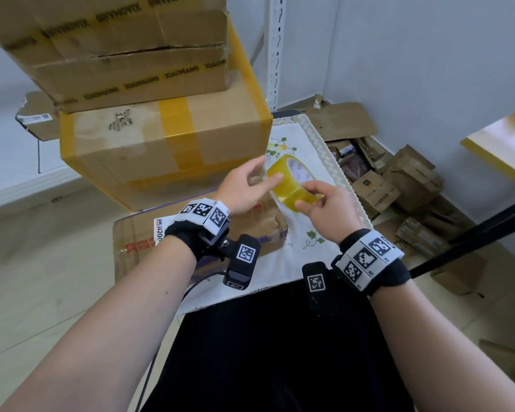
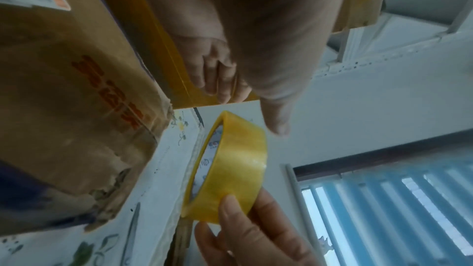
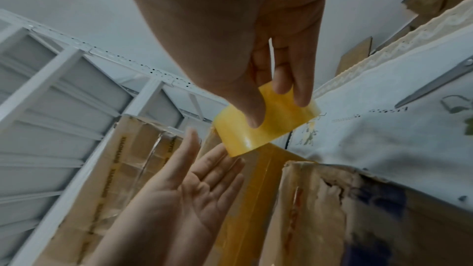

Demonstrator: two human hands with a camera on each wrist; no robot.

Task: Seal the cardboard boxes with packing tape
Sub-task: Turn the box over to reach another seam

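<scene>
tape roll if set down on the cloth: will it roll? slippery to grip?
The tape roll, pinched by the right hand, is a rigid ring: on edge it likely rolls, flat it stays. Its glossy band looks slippery. Probably light, since fingertips alone hold it.

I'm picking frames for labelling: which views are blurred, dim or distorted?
Head view: sharp and evenly lit, wide-angle bending at the edges. Left wrist view: left hand dim against the bright window. Right wrist view: tape roll clear, with some glare; cardboard box soft.
</scene>
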